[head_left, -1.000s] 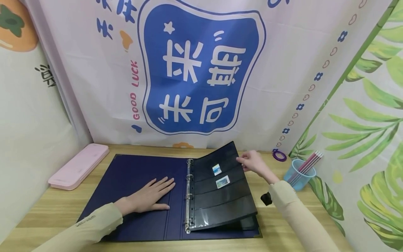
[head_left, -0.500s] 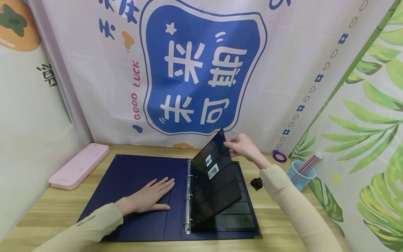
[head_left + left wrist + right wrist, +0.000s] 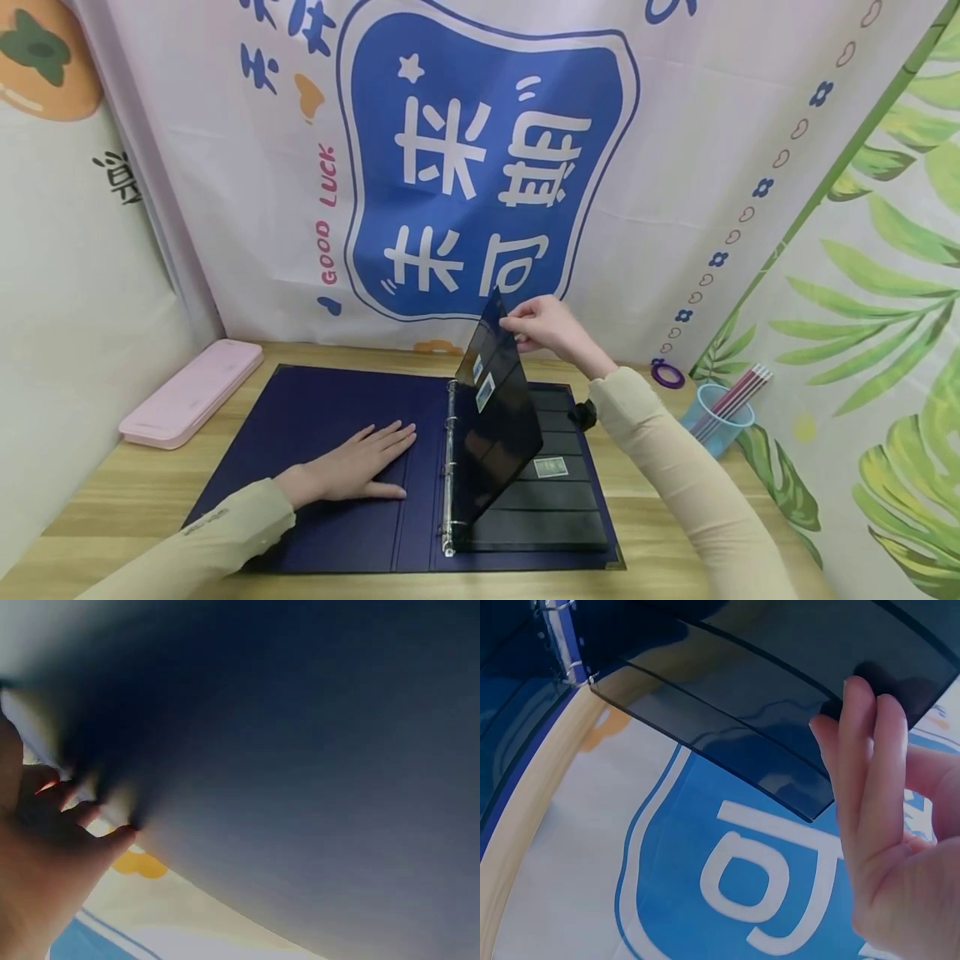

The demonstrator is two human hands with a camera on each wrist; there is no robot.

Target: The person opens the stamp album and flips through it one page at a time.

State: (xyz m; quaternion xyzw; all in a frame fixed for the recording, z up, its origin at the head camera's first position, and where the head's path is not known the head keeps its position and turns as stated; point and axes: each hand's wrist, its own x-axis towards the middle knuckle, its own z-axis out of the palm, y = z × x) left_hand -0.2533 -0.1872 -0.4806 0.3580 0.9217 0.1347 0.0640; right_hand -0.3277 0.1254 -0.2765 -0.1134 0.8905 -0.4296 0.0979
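Note:
A dark blue ring binder (image 3: pixel 322 417) lies open on the table, its metal rings (image 3: pixel 450 467) along the spine. My right hand (image 3: pixel 551 327) pinches the outer edge of a black pocket page (image 3: pixel 498 417), which stands raised and tilted on the rings. Two small stamps (image 3: pixel 486 392) show in that page's pockets. On the black page beneath, a greenish stamp (image 3: pixel 551 467) sits in a pocket. My left hand (image 3: pixel 348 467) rests flat with spread fingers on the binder's left cover. In the right wrist view, the fingers (image 3: pixel 889 765) lie against the page near its corner.
A pink pencil case (image 3: pixel 191 396) lies at the left of the wooden table (image 3: pixel 660 533). At the right stands a blue cup (image 3: pixel 716 421) with several pencils (image 3: pixel 738 393), and a purple ring (image 3: pixel 667 373) lies behind it. A printed cloth (image 3: pixel 247 208) hangs behind the table.
My right hand has moved left and up, swinging the page from low over the right side to nearly upright. The greenish stamp beneath has come into view. My left hand stays put.

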